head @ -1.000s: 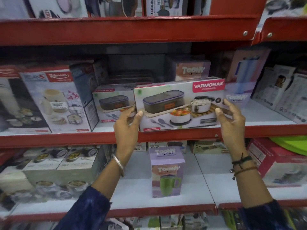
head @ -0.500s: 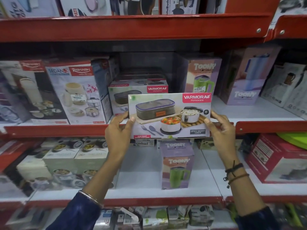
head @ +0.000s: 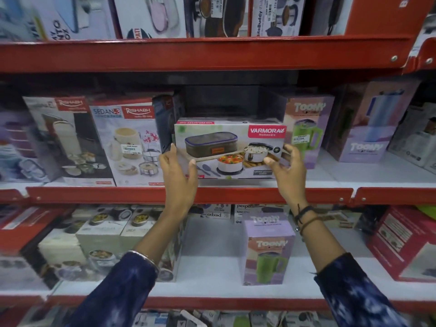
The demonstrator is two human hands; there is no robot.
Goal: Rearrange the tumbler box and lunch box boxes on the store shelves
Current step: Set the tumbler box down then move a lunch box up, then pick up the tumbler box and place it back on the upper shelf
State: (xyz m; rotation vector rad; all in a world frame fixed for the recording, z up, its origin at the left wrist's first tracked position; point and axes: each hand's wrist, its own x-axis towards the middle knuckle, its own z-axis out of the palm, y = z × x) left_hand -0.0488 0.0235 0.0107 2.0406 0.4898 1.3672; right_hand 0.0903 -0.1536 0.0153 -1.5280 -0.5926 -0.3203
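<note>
The white Varmora lunch box box [head: 226, 142] stands lengthwise on the middle shelf [head: 118, 194], close to its red front edge. My left hand [head: 179, 178] grips its lower left end, thumb on the front face. My right hand [head: 289, 175] grips its lower right end the same way. A purple Toony tumbler box [head: 306, 131] with a green mug picture stands just right of the lunch box box. Another Toony tumbler box [head: 269, 251] stands alone on the lower shelf, below my right wrist.
Tall Rishabh lunch box boxes [head: 127, 142] crowd the middle shelf on the left. A taller Toony box [head: 375, 128] is at the right. The lower shelf holds white boxes [head: 101, 241] left and a red box [head: 401, 244] right. A red shelf lip [head: 212, 53] runs above.
Both hands have carried the Varmora lunch box box up and back, from in front of the shelf edge onto the middle shelf, covering the similar box that stood behind.
</note>
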